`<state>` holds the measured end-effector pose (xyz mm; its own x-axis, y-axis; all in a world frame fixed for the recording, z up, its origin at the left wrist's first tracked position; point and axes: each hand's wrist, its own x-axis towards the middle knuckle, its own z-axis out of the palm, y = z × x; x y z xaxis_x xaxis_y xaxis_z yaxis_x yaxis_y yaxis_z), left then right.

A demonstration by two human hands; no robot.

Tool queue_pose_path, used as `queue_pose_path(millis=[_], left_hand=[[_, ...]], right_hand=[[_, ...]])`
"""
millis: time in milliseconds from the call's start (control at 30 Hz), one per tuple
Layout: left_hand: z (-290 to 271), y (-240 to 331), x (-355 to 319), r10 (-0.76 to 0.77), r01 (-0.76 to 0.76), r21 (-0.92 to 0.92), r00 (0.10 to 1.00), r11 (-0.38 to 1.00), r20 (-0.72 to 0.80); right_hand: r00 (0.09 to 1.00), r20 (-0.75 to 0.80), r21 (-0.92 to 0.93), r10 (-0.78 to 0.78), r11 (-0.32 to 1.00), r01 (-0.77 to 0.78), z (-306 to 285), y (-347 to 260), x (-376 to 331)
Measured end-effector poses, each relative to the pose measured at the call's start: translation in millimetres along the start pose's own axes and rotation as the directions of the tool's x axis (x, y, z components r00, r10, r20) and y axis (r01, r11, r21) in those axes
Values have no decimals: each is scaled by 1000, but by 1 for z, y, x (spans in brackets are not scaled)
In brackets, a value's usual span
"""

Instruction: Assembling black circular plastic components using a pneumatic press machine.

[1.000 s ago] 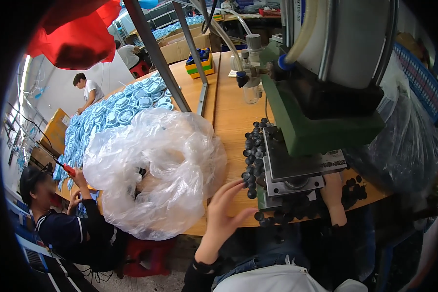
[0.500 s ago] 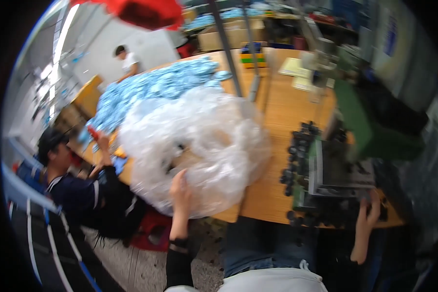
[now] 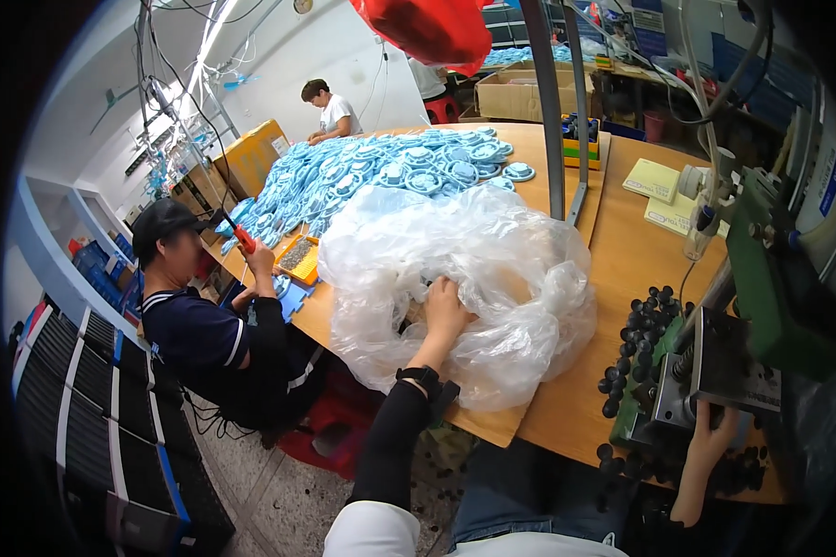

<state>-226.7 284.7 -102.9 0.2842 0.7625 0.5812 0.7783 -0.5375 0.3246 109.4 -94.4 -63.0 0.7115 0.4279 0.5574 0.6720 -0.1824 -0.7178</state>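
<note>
Well, left hand (image 3: 446, 311): mine is over the mouth of the clear plastic bag (image 3: 534, 260), fingers bent and pointing down into it; I cannot tell whether they are closed on anything
Bag: it sits bulky and crumpled on the wooden table (image 3: 571, 432), left of the press; its mouth gapes around my left hand, with something dark showing just left of my fingers
Right hand (image 3: 712, 450): mine reaches up to the near edge of the press's steel plate (image 3: 738, 371); the fingertips are hidden under that edge, so I cannot tell whether they grip anything
Press: the green press (image 3: 780, 306) stands at the right of the table
Black round parts (image 3: 636, 339): many lie loose along the left of the press; more lie at its near side, around my right hand
Light-blue pieces (image 3: 372, 176): they spread in a broad heap beyond the bag, toward the far left
Co-worker (image 3: 195, 325): seated at the left, holding up a red-handled tool (image 3: 244, 239); a yellow tray (image 3: 299, 258) of small bits is near, just left of the bag
Far side: pale yellow papers (image 3: 655, 186) lie on the table beyond the press
</note>
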Motion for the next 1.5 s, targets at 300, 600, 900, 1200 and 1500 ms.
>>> queue_pose_path(millis=[300,600,900,1200,1500], left_hand=[[7,-80,11,-197,192,240,980,952,-3],[-43,-9,-13,14,-7,105,998,994,-63],[-113,220,-73,468,-300,-740,883,602,22],[-40,337,-103,618,-253,-908,786,335,9],[-50,366,-92,359,91,-888,893,451,273]], right_hand=[[993,-30,-252,118,960,-122,-73,35,-31],[984,12,-551,179,822,-142,-139,96,-159],[785,-1,-91,620,782,-617,-114,105,-124],[946,-50,-194,320,926,-324,-130,26,-96],[960,-2,-81,281,957,-280,-120,22,-66]])
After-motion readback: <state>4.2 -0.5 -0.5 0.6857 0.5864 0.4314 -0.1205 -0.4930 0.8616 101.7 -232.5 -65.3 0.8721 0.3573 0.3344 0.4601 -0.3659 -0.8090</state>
